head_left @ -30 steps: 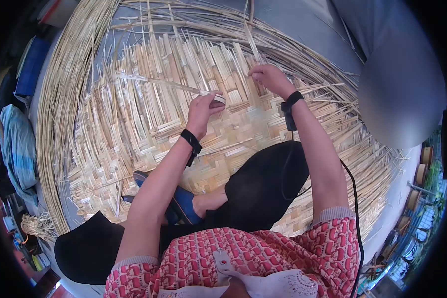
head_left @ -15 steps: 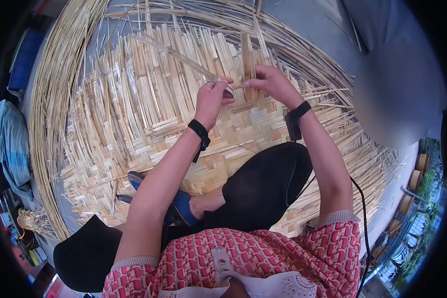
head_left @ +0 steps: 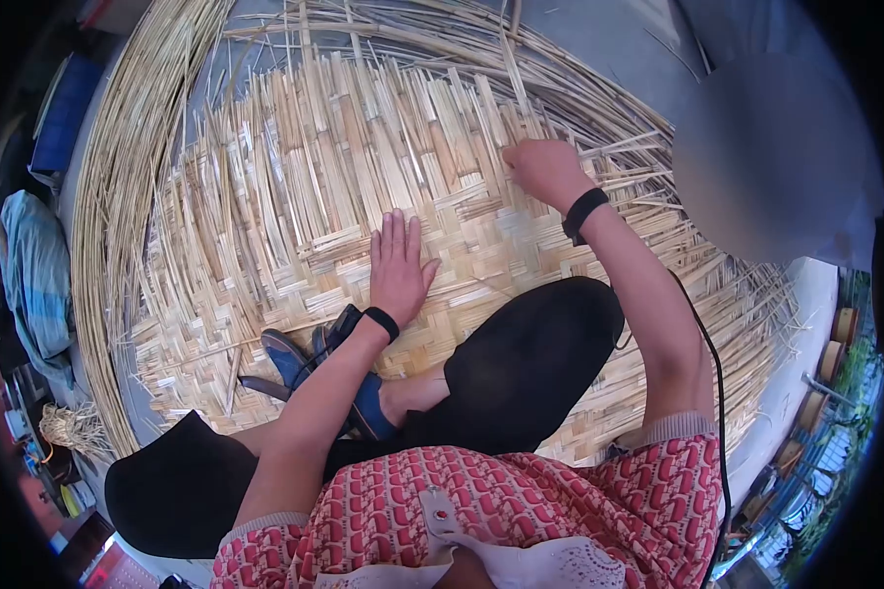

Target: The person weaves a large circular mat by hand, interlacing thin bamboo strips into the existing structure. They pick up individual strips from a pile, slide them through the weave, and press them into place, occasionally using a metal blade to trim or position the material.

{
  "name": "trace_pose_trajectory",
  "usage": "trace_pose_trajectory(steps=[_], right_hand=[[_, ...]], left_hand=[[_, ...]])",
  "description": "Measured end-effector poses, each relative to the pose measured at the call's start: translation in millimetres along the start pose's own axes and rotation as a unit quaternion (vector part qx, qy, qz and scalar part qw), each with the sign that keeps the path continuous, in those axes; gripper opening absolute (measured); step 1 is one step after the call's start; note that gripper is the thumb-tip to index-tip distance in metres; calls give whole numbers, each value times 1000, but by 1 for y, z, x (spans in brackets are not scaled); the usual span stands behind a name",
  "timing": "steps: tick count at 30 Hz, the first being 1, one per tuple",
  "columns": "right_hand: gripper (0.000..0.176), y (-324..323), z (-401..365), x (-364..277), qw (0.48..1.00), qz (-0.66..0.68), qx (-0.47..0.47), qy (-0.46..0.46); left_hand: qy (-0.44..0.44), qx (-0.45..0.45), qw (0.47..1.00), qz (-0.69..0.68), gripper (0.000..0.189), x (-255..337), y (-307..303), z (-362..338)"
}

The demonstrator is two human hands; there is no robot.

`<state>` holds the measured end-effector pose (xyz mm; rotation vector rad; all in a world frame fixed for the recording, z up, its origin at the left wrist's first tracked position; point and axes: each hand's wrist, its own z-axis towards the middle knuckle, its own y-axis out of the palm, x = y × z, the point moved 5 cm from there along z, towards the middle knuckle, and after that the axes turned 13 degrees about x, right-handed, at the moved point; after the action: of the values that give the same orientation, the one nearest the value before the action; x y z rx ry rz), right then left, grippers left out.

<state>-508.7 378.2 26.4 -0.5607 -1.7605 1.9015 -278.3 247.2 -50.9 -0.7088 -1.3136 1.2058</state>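
Observation:
A large mat (head_left: 462,236) of pale split-bamboo strips lies on the floor before me, tightly woven near my legs. Farther out, its long loose strips (head_left: 349,137) point away from me. My left hand (head_left: 401,280) rests flat on the woven part, palm down and fingers stretched out, holding nothing. To the upper right, my right hand (head_left: 548,172) is closed low over the strips at the edge of the weave. Its fingertips are turned away from view, and whatever they grip is hidden.
Long bundles of thin strips (head_left: 133,177) curve along the left, and more lie (head_left: 589,83) at the upper right. A blue shoe (head_left: 368,407) of mine is on the mat. Another person (head_left: 771,157) is close by on the right. A blue cloth bundle (head_left: 34,275) sits at far left.
My hands were close together at the strips, with a strip raised by the right one. The left hand has come back toward me and flattened on the mat; the right has shifted slightly right.

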Motion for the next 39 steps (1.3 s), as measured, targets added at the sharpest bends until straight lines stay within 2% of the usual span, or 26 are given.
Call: trace_pose_trajectory(steps=[1, 5, 9, 10, 11, 12, 14, 15, 17, 18, 19, 20, 21, 22, 23, 24, 26, 28, 30, 31, 33, 34, 36, 37, 38, 39], right_hand=[[10, 6, -1, 3, 995, 21, -79, 54], [12, 33, -6, 5, 999, 9, -31, -8], [12, 6, -39, 17, 996, 75, -35, 22], [12, -2, -40, 36, 997, 69, -26, 32], [14, -6, -46, 64, 994, 51, -44, 88], [17, -9, -54, 83, 987, 33, -65, 143], [20, -36, -60, 92, 981, 22, -90, 173], [24, -43, -58, 82, 963, 126, -113, 210], [33, -65, -50, 48, 885, 366, -159, 237], [38, -87, -46, 24, 818, 498, -185, 221], [45, -131, -46, 15, 788, 518, -199, 266], [45, -102, -49, 35, 786, 520, -201, 269], [49, -64, -46, 83, 833, 465, -43, 297], [53, -51, -43, 115, 856, 394, 117, 313], [55, -41, -41, 120, 915, 221, 33, 334], [55, -21, -40, 120, 915, 228, 31, 332], [54, 19, -35, 102, 820, 484, 22, 306], [49, 34, -29, 101, 807, 514, -9, 290], [42, 38, -24, 91, 783, 562, -66, 258], [42, 38, -26, 88, 783, 562, -71, 258], [35, 22, -39, 81, 721, 636, 38, 271], [35, 16, -43, 79, 722, 635, 34, 271], [33, -4, -49, 65, 818, 542, -29, 189], [31, -15, -50, 59, 855, 487, -30, 175], [31, -7, -52, 56, 852, 491, -33, 177], [30, 2, -51, 61, 860, 471, 9, 196]], left_hand=[[1, 3, 1000, 20, 76, 2, 0, 1], [0, 9, 1000, 15, 74, 2, -1, 0], [65, -11, 997, 32, 72, -1, -18, -1], [89, -63, 991, 80, 70, 0, -23, 9], [112, -113, 979, 127, 67, 6, -31, 20], [123, -111, 978, 123, 67, 23, -49, 42], [40, -248, 968, 28, 61, 65, -63, 89], [84, -16, 985, -147, 49, 87, -60, 105], [89, 88, 978, -170, 40, 135, -50, 128], [23, 41, 970, -237, 35, 132, -13, 139], [-1, 62, 958, -280, 32, 127, -1, 147], [-25, 80, 944, -320, 29, 119, 4, 151], [-178, 34, 860, -477, 26, 105, 14, 148], [-321, -9, 726, -608, 24, 94, 23, 143], [-336, -45, 713, -614, 25, 93, 11, 139], [-340, -43, 716, -608, 25, 90, 9, 134], [-284, -55, 710, -643, 25, 94, 4, 133], [-294, -59, 710, -637, 26, 92, 5, 138], [-269, -87, 781, -557, 24, 93, 8, 150], [-273, -87, 779, -558, 24, 94, 10, 157], [-361, -122, 734, -561, 24, 97, 26, 168], [-364, -121, 732, -563, 24, 101, 32, 173], [-344, -163, 688, -618, 28, 110, 46, 175], [-350, -164, 687, -616, 28, 106, 48, 172], [-374, -181, 654, -632, 29, 103, 46, 170], [-394, -195, 621, -649, 30, 99, 43, 169]])
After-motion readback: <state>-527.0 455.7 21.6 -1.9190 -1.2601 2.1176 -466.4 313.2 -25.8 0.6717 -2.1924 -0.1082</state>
